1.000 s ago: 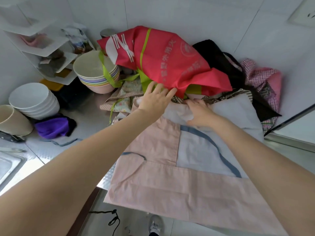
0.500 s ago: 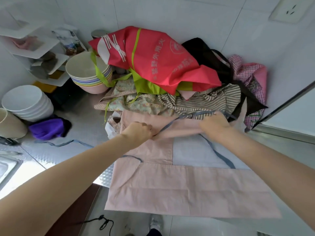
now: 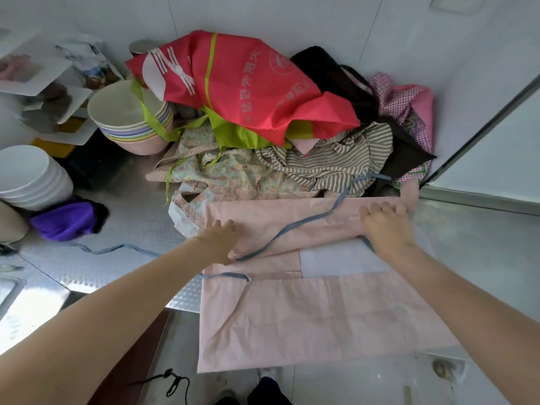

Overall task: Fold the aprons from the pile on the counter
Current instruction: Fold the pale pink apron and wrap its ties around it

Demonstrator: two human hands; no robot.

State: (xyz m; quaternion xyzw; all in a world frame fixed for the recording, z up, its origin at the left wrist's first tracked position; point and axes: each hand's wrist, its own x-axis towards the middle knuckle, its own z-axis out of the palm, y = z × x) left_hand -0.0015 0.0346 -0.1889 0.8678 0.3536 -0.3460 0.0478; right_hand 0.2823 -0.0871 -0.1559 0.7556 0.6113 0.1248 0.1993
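Observation:
A pink apron (image 3: 306,314) with a pale blue-grey pocket (image 3: 342,260) lies spread on the metal counter (image 3: 96,258), its lower part hanging over the front edge. Its top part is folded toward me into a band, with a blue strap (image 3: 295,228) trailing across it. My left hand (image 3: 217,239) rests on the band's left end, and my right hand (image 3: 385,226) lies flat with spread fingers on its right end. Behind it sits the pile: a red apron with green trim (image 3: 248,92), a floral one (image 3: 228,173), a striped one (image 3: 330,165), a black one (image 3: 330,74) and a pink checked one (image 3: 403,100).
A stack of pastel bowls (image 3: 131,118) stands left of the pile, with white bowls (image 3: 29,173) and a purple cloth (image 3: 67,219) further left. A white corner rack (image 3: 38,83) is at the back left. A sink edge (image 3: 5,293) shows at the left.
Both hands took the apron's top edge from under the pile and drew it toward me, folding it down. They then moved apart to the two ends of the fold and lie on it.

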